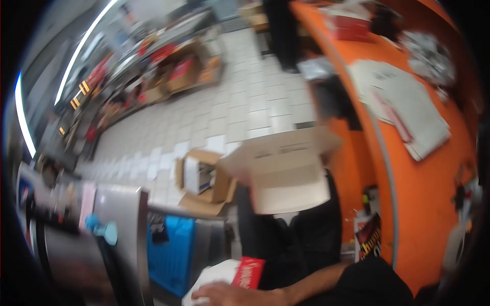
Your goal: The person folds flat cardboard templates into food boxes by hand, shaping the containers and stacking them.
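At the bottom, my right hand [220, 294] reaches across to the left, its fingers curled over a white carton [217, 275] with a red lettered side. Part of that carton is cut off by the frame edge. In front of dark-trousered legs is an open, pale cardboard box [291, 186] with its flaps spread and faint print on one flap. What supports this box is hidden. I cannot make out my left hand anywhere in view.
An orange counter [426, 204] runs along the right, bearing flat pale cartons [408, 109]. A brown box [204, 178] lies open on the tiled floor [245, 115]. A steel unit [122, 214] and a blue crate [171, 250] stand left.
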